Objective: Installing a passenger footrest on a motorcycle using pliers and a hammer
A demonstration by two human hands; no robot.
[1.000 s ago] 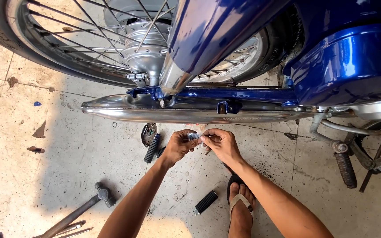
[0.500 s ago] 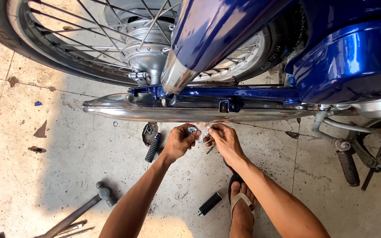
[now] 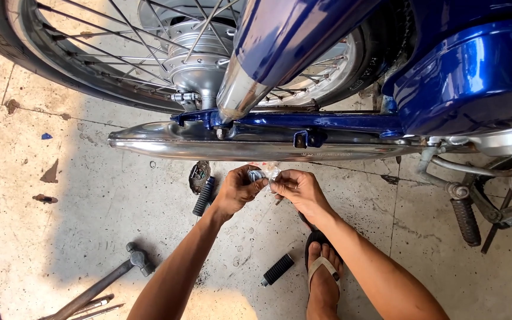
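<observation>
Where the two hands met lower and a little left a second ago, they now sit slightly higher in the view, closer under the chrome exhaust pipe (image 3: 256,148); the pinch itself looks unchanged. Small metal part (image 3: 256,175), wrapped partly in a clear plastic bag (image 3: 272,172), sits between both sets of fingertips, just below the pipe. Left hand (image 3: 236,191) curled closed, thumb and forefinger clamped on the metal part. Right hand (image 3: 299,189) closed too, fingertips nipping the bag's edge, touching the left hand's fingers. Exact shape of the part too small to tell.

Outward: black rubber footpeg sleeve (image 3: 204,196) on the concrete floor (image 3: 90,201) just left of the left hand, a dark round piece (image 3: 198,176) beside it. Second rubber sleeve (image 3: 277,269) lies near the sandalled foot (image 3: 323,278). Hammer (image 3: 127,266) lower left. Spoked rear wheel (image 3: 167,59) and blue swingarm (image 3: 315,121) above.
</observation>
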